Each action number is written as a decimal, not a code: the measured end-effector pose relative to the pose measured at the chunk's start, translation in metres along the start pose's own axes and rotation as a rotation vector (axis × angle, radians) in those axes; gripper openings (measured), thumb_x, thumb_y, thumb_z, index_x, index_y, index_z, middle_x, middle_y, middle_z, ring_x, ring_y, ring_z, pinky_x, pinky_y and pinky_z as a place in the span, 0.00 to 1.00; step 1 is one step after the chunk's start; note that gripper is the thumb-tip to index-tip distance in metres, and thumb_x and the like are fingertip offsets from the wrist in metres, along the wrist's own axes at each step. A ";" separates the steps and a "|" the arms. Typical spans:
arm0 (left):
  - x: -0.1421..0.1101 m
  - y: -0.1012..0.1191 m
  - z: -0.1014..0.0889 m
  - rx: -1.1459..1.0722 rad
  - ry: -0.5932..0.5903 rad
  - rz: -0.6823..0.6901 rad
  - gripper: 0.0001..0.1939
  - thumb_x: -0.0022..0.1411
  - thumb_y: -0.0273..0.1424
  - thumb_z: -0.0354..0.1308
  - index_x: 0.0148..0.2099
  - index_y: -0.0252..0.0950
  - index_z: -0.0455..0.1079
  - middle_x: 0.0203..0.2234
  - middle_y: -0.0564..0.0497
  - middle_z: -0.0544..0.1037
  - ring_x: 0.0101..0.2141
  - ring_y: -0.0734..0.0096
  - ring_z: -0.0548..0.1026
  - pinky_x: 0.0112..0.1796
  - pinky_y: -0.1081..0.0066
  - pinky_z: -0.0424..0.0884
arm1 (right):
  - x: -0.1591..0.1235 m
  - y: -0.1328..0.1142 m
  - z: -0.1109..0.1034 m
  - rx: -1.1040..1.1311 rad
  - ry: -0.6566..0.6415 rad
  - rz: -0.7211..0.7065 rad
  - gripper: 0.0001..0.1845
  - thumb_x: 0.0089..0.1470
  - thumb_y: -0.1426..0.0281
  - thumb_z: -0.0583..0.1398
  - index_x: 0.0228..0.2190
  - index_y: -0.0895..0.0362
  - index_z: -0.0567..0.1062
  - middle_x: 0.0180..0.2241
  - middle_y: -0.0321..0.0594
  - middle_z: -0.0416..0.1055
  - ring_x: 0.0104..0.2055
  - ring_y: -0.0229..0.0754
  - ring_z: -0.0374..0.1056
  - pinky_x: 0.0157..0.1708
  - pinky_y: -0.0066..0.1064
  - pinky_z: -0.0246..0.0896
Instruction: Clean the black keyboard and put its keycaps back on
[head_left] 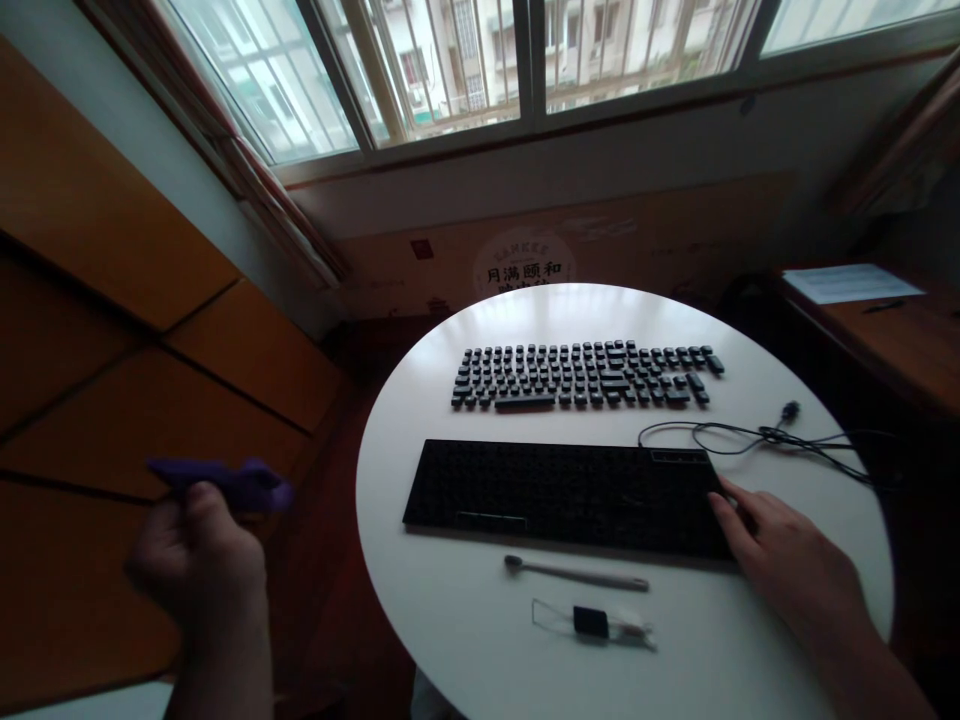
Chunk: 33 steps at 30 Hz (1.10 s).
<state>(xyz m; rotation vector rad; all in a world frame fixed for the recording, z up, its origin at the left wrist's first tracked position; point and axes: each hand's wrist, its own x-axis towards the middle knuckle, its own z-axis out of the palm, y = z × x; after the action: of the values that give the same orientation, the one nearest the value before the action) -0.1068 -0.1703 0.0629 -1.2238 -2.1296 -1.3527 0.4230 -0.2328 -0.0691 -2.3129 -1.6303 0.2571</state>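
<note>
We read the round white table (465, 630) as a dial, twelve toward the window (531, 70). The black keyboard base (562, 492) spans its middle, inside the rim. Loose keycaps (615, 384) stand in rows toward twelve, a strip of tabletop dividing them from the base. A cable (772, 436) loops between two and three, one stretch crossing the rim. The right hand (787, 555), near four, holds the base's right end; we judge a light, steady grip best, lest it slide. The left hand (196, 555), beyond the rim toward nine, pinches a blurred purple cloth-like piece (232, 485), best kept off the keycaps. A brush (585, 575) and wire tool (591, 622) lie toward six.
</note>
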 end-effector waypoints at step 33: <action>-0.173 0.096 0.069 -0.102 -0.821 0.963 0.10 0.68 0.23 0.50 0.41 0.34 0.73 0.35 0.45 0.77 0.38 0.59 0.74 0.41 0.59 0.75 | -0.003 -0.007 0.000 -0.096 0.074 -0.085 0.26 0.69 0.58 0.45 0.55 0.56 0.72 0.41 0.44 0.76 0.41 0.49 0.72 0.35 0.38 0.64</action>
<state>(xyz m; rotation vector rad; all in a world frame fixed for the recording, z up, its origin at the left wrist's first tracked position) 0.0805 -0.1780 -0.0313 -2.6743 -1.3811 -0.5445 0.4162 -0.2333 -0.0669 -2.2856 -1.7347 0.0750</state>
